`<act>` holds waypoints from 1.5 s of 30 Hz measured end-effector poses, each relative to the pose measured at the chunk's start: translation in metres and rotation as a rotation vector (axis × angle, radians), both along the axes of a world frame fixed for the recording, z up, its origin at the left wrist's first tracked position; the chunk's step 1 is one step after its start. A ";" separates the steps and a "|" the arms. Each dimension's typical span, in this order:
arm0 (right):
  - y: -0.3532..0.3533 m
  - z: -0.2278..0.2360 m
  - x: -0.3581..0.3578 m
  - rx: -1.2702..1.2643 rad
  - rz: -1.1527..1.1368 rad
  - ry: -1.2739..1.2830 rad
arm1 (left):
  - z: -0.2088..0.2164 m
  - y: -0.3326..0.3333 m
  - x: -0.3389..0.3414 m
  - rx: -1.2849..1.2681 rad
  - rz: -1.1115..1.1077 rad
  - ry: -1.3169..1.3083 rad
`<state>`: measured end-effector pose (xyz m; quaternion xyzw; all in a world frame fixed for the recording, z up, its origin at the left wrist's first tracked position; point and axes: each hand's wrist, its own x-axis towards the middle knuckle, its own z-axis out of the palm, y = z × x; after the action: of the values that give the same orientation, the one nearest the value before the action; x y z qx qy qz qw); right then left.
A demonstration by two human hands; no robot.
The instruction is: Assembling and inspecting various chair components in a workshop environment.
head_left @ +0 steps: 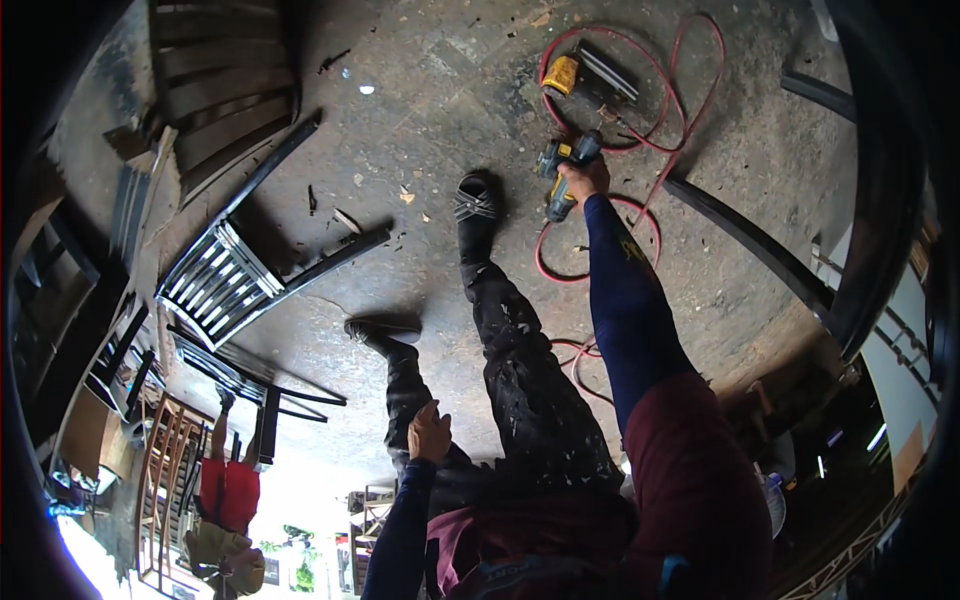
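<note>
Curling near the drill (565,153), red hose (681,146) rings a yellow tool (561,75).

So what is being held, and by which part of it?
The right hand holds a power drill, apparently by its handle; the left hand seems empty.

The floor (415,265) is worn grey concrete, blotched with stains and pale specks. A red hose (685,135) lies on it in loose loops, one of them running around a yellow nail gun (561,76) that lies on its side. A black slatted chair (222,283) rests on the left. Between them are scattered wood chips (407,197), a pale strip (347,220) and a small white piece (367,89).
</note>
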<state>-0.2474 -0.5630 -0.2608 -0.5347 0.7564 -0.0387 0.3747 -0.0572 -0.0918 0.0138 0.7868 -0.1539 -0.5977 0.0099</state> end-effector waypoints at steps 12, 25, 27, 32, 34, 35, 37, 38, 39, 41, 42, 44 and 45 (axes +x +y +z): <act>-0.021 -0.066 -0.098 0.051 0.338 0.236 | -0.021 -0.047 -0.015 -0.113 0.111 0.022; -0.018 -0.035 -0.093 0.194 0.116 0.236 | -0.023 -0.030 0.021 -0.374 -0.069 -0.042; 0.004 -0.006 -0.058 0.194 0.163 0.319 | -0.016 -0.010 0.042 -0.429 -0.076 -0.134; 0.015 0.099 -0.003 -0.072 0.485 0.351 | 0.011 0.011 0.096 -0.369 -0.033 -0.286; 0.010 0.146 0.017 -0.125 0.535 0.361 | 0.024 0.001 0.118 -0.318 0.340 -0.304; 0.007 0.166 0.040 -0.113 0.609 0.308 | 0.026 0.007 0.140 -0.410 0.280 -0.323; 0.018 0.217 0.103 -0.186 0.716 0.257 | 0.033 0.013 0.187 -0.480 0.411 -0.428; 0.013 0.247 0.113 -0.355 0.719 0.144 | 0.047 -0.016 0.215 -0.515 0.591 -0.352; 0.006 0.271 0.145 -0.535 0.723 0.000 | 0.049 -0.026 0.247 -0.529 0.540 -0.464; 0.033 0.383 0.273 -0.775 0.757 -0.283 | 0.039 -0.002 0.309 -0.660 0.650 -0.570; 0.037 0.432 0.320 -1.007 0.902 -0.370 | 0.045 -0.008 0.332 -0.766 0.790 -0.511; 0.059 0.519 0.413 -1.141 1.116 -0.579 | 0.057 -0.005 0.373 -0.933 0.703 -0.589; 0.070 0.543 0.453 -1.141 1.234 -0.629 | 0.076 -0.013 0.383 -0.886 0.657 -0.668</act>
<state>0.2061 -0.4933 0.2820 -0.9156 0.0626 -0.3453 0.1962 0.3253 -0.1049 0.0893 0.8580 -0.1318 -0.1664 0.4678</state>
